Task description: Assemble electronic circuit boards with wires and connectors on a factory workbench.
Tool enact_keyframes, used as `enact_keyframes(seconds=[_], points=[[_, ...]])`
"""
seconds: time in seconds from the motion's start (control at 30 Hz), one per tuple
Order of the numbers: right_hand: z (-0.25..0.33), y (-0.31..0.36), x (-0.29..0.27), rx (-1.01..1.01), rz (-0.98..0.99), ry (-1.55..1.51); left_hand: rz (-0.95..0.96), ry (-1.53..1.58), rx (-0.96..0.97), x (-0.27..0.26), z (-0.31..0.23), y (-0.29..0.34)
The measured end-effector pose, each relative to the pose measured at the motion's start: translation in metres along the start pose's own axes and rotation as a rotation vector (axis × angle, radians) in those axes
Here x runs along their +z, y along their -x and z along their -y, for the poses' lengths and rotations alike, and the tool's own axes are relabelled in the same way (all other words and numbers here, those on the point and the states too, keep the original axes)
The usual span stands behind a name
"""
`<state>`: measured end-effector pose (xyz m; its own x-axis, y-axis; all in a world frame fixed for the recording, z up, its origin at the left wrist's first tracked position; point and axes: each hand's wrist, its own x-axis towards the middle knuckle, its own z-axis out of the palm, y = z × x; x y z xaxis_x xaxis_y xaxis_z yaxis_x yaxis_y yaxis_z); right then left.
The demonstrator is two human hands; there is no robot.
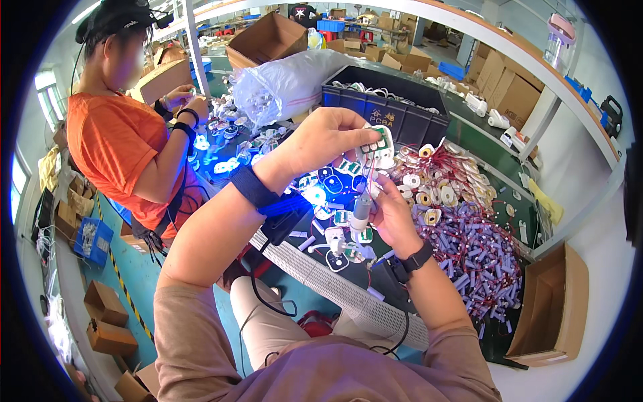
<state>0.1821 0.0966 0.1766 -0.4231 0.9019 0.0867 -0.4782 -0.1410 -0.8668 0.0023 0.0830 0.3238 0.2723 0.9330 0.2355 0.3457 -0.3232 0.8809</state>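
My left hand point(329, 139) pinches a white plastic housing point(383, 159) with a small green circuit board point(379, 141) set in it, thumb on the board's side. Thin reddish wires hang from the housing toward my right hand point(395, 218). That hand's fingers are bent together just below the housing; what they grip is too small to make out. Beside them is a white and grey cylinder point(360, 213), upright over the bench. A bright blue light point(314, 195) shines below my left wrist. White housings with green boards point(341, 219) lie scattered beneath both hands.
Purple cylindrical cells with red wires point(472, 258) are heaped at right, below a pile of round white parts point(462, 184). A black crate point(385, 107) and a plastic bag point(284, 87) stand behind. At left, a person in orange point(124, 134) works. An open carton point(552, 305) sits right.
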Motion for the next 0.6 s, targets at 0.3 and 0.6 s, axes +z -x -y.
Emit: enact_keyframes(seconds=[0.3,0.6], points=[[-0.006,0.010,-0.001,0.283,0.146,-0.238,-0.219,-0.248,0.229,0.005,-0.010,0.002],[0.009,0.035,-0.027,0.186,0.236,-0.146,-0.256,-0.260,0.116,-0.004,0.007,0.007]])
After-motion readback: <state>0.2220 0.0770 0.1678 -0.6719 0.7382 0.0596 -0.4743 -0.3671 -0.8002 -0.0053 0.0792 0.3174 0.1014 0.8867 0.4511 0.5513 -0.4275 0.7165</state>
